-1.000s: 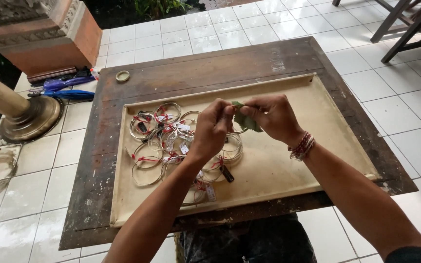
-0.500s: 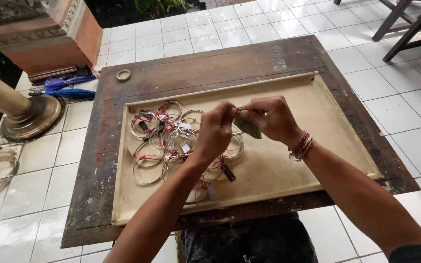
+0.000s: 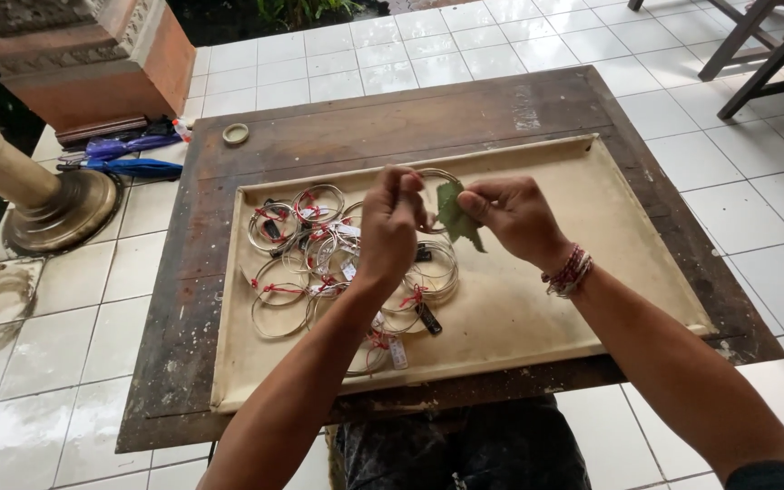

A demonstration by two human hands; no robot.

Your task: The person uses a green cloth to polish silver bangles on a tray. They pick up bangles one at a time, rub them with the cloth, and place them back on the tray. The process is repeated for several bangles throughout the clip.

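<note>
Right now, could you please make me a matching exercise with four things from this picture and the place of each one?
Things:
1. leaf
2. bangles
3. small lid
4. umbrellas

Places:
A. on the tiled floor, left of the table
B. in the tray, on its left half
C. between the left hand and the right hand
D. on the table, near its far left corner

Pairs: 1-C, 2-B, 3-D, 4-A
</note>
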